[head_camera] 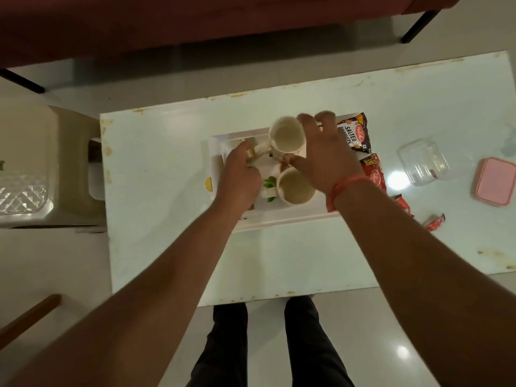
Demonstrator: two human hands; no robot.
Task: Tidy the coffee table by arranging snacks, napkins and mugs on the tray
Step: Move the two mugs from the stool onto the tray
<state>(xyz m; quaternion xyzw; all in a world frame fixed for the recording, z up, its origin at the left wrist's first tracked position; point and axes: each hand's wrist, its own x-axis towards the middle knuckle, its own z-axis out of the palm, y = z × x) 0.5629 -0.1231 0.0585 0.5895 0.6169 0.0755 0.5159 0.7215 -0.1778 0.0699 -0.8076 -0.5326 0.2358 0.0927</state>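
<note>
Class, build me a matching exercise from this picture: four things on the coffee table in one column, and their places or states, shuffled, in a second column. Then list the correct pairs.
Things:
1. tilted mug
2. upright mug
3. pink container
4. salted peanuts packet

Places or states:
A. far right on the table
B. held in the right hand
C. standing on the tray, nearer the person
D. lying at the tray's right edge

Pairs: 1-B, 2-C, 3-A, 4-D

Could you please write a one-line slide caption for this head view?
Right hand sets a mug on the white tray while the left hand arranges napkins.
</note>
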